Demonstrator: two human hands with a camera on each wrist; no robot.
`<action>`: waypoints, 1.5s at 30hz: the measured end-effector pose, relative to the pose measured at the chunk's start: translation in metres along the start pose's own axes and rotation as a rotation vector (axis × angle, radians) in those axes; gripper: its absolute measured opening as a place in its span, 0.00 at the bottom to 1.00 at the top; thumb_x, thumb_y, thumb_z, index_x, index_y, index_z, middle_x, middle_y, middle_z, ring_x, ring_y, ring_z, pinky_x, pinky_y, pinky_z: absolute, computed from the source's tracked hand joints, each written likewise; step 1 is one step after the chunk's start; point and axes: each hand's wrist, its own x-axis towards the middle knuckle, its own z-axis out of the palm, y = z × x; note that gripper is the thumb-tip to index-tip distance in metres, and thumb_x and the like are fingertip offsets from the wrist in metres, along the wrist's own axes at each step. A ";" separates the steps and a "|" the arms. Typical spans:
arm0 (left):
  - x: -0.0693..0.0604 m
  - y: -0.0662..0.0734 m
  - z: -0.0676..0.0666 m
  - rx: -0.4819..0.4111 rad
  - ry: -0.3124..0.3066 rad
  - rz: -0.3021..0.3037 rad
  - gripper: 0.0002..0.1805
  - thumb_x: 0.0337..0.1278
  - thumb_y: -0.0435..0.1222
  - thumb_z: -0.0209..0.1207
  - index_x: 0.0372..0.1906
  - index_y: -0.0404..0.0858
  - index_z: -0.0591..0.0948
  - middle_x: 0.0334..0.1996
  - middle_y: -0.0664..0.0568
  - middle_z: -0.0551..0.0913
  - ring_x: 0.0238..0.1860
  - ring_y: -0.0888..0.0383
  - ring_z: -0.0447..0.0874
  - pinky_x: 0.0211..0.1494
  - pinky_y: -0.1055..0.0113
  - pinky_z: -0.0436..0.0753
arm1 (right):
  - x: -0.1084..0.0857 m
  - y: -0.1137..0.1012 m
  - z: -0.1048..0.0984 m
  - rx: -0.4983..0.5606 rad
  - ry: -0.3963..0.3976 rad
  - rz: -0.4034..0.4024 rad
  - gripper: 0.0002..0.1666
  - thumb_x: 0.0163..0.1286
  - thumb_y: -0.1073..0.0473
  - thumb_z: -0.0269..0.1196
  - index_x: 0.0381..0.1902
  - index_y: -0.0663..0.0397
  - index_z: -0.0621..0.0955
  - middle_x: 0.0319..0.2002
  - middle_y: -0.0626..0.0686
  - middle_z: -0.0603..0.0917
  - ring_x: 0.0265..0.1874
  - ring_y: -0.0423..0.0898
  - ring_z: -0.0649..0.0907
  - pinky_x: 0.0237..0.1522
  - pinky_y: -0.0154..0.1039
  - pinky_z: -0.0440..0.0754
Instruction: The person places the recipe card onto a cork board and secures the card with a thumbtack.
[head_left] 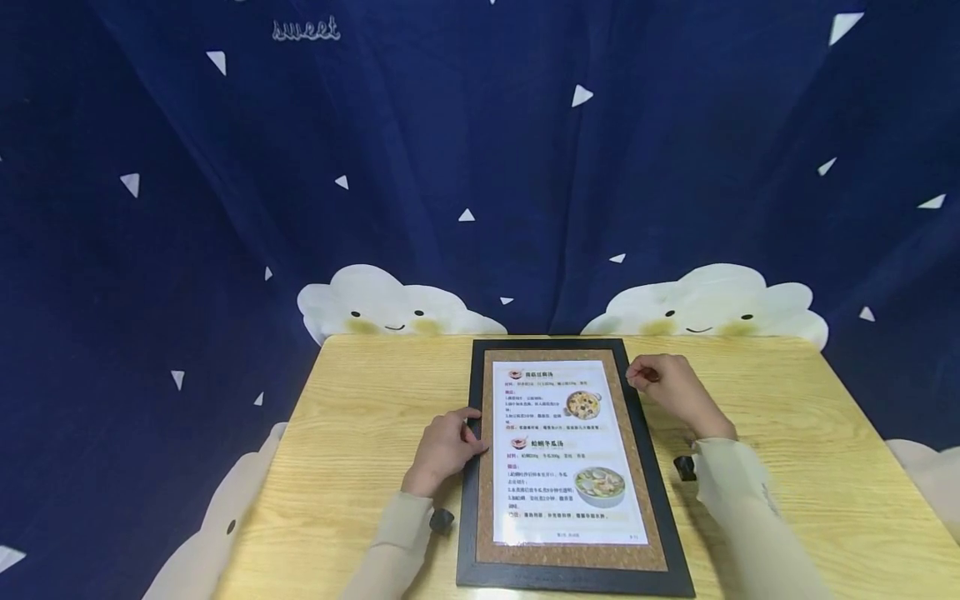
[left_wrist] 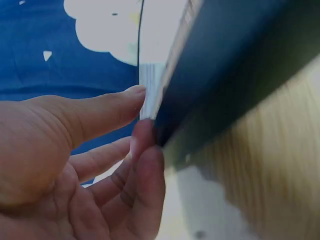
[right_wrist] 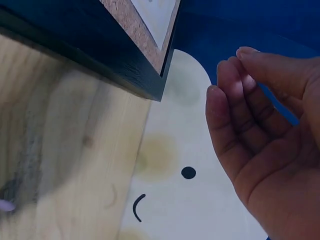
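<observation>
A black-framed cork board [head_left: 480, 500] lies on the table, with a printed recipe sheet [head_left: 570, 517] on its cork. The sheet carries two soup recipes in Chinese and photos of dishes. At the board's left side, my left hand [head_left: 444, 450] reaches with thumb and fingertips over the black border; no clear pinch shows. A gap parts this thumb from the fingers [left_wrist: 150, 165] in the left wrist view. My right hand [head_left: 671, 387] hovers beside the upper right edge, its fingers [right_wrist: 217, 105] loosely bent and holding nothing; it is apart from the frame corner [right_wrist: 155, 82].
A light wooden table [head_left: 360, 400] bears the board. Behind it hangs a dark blue curtain [head_left: 480, 150] with white triangles and smiling clouds [head_left: 712, 292]. A small black item sits at each wrist by the pale sleeves [head_left: 742, 492].
</observation>
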 end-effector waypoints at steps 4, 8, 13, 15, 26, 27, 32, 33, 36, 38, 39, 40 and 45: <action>0.002 -0.009 -0.005 0.025 0.023 0.002 0.35 0.49 0.34 0.78 0.65 0.36 0.81 0.32 0.52 0.81 0.26 0.61 0.73 0.31 0.69 0.71 | 0.014 0.000 0.006 -0.005 -0.007 -0.008 0.03 0.69 0.70 0.66 0.35 0.61 0.87 0.29 0.53 0.87 0.28 0.44 0.79 0.33 0.35 0.76; 0.004 -0.017 -0.007 0.014 0.002 0.026 0.38 0.48 0.36 0.79 0.67 0.37 0.79 0.40 0.48 0.81 0.32 0.59 0.73 0.38 0.66 0.72 | 0.029 0.004 0.012 0.026 -0.028 0.011 0.03 0.68 0.70 0.66 0.36 0.62 0.87 0.31 0.54 0.87 0.30 0.45 0.80 0.34 0.37 0.77; 0.004 -0.023 -0.008 -0.028 -0.017 0.024 0.39 0.49 0.37 0.79 0.69 0.38 0.78 0.46 0.45 0.81 0.35 0.59 0.75 0.39 0.66 0.75 | 0.046 0.012 0.023 0.094 -0.057 0.067 0.05 0.68 0.70 0.64 0.38 0.64 0.87 0.32 0.57 0.87 0.30 0.45 0.81 0.34 0.38 0.79; 0.004 -0.024 -0.008 -0.051 -0.018 0.008 0.40 0.49 0.37 0.79 0.69 0.39 0.78 0.48 0.45 0.82 0.36 0.59 0.76 0.39 0.67 0.75 | 0.053 0.014 0.027 0.154 -0.072 0.114 0.06 0.70 0.70 0.62 0.39 0.66 0.86 0.32 0.58 0.86 0.30 0.45 0.81 0.34 0.38 0.82; 0.005 -0.026 -0.006 -0.092 -0.049 -0.032 0.39 0.50 0.36 0.78 0.70 0.43 0.78 0.50 0.46 0.81 0.37 0.57 0.75 0.39 0.67 0.75 | 0.082 0.025 0.052 0.391 -0.091 0.395 0.09 0.71 0.69 0.60 0.43 0.71 0.84 0.36 0.60 0.89 0.29 0.41 0.86 0.32 0.34 0.86; 0.005 -0.025 -0.006 -0.091 -0.051 -0.032 0.38 0.50 0.35 0.78 0.70 0.43 0.78 0.50 0.46 0.81 0.37 0.57 0.75 0.39 0.66 0.75 | 0.084 0.025 0.054 0.406 -0.080 0.415 0.08 0.71 0.69 0.61 0.43 0.70 0.84 0.35 0.59 0.89 0.28 0.40 0.86 0.31 0.34 0.86; 0.005 -0.024 -0.006 -0.079 -0.070 -0.031 0.38 0.51 0.36 0.78 0.70 0.45 0.78 0.49 0.47 0.80 0.36 0.58 0.75 0.38 0.67 0.74 | 0.092 0.023 0.059 0.458 -0.042 0.547 0.05 0.71 0.69 0.63 0.41 0.68 0.84 0.26 0.49 0.87 0.22 0.37 0.84 0.27 0.32 0.84; 0.005 -0.024 -0.006 -0.078 -0.071 -0.030 0.38 0.51 0.36 0.78 0.71 0.44 0.78 0.49 0.47 0.80 0.36 0.58 0.75 0.38 0.67 0.74 | 0.093 0.022 0.060 0.450 -0.037 0.567 0.05 0.71 0.68 0.63 0.40 0.67 0.85 0.25 0.47 0.87 0.22 0.36 0.83 0.26 0.31 0.84; 0.005 -0.025 -0.007 -0.073 -0.065 -0.026 0.39 0.51 0.36 0.78 0.71 0.44 0.77 0.49 0.47 0.80 0.37 0.57 0.75 0.39 0.66 0.74 | 0.097 0.018 0.060 0.381 -0.039 0.577 0.06 0.70 0.66 0.65 0.38 0.65 0.87 0.22 0.46 0.86 0.21 0.36 0.82 0.25 0.31 0.81; 0.005 -0.025 -0.008 -0.075 -0.058 -0.027 0.39 0.51 0.36 0.78 0.71 0.45 0.77 0.50 0.47 0.80 0.37 0.57 0.74 0.40 0.66 0.74 | 0.099 0.014 0.060 0.318 -0.050 0.569 0.06 0.68 0.65 0.66 0.38 0.63 0.88 0.23 0.46 0.87 0.21 0.36 0.82 0.25 0.30 0.80; 0.005 -0.026 -0.008 -0.079 -0.057 -0.026 0.39 0.51 0.36 0.78 0.71 0.44 0.77 0.50 0.47 0.80 0.37 0.57 0.74 0.40 0.66 0.74 | 0.099 0.012 0.059 0.287 -0.061 0.565 0.06 0.68 0.65 0.66 0.38 0.62 0.88 0.23 0.47 0.88 0.22 0.36 0.82 0.26 0.30 0.80; 0.005 -0.026 -0.008 -0.081 -0.058 -0.030 0.39 0.51 0.36 0.78 0.71 0.45 0.77 0.50 0.47 0.80 0.37 0.57 0.74 0.40 0.66 0.74 | 0.099 0.010 0.059 0.267 -0.068 0.567 0.06 0.68 0.65 0.67 0.38 0.62 0.89 0.24 0.47 0.88 0.22 0.36 0.82 0.26 0.30 0.80; 0.006 -0.027 -0.006 -0.100 -0.066 -0.030 0.40 0.51 0.36 0.78 0.71 0.45 0.77 0.50 0.48 0.80 0.38 0.58 0.74 0.40 0.67 0.74 | 0.098 0.006 0.053 0.228 -0.086 0.577 0.06 0.67 0.65 0.66 0.36 0.61 0.89 0.24 0.48 0.89 0.22 0.36 0.83 0.27 0.31 0.82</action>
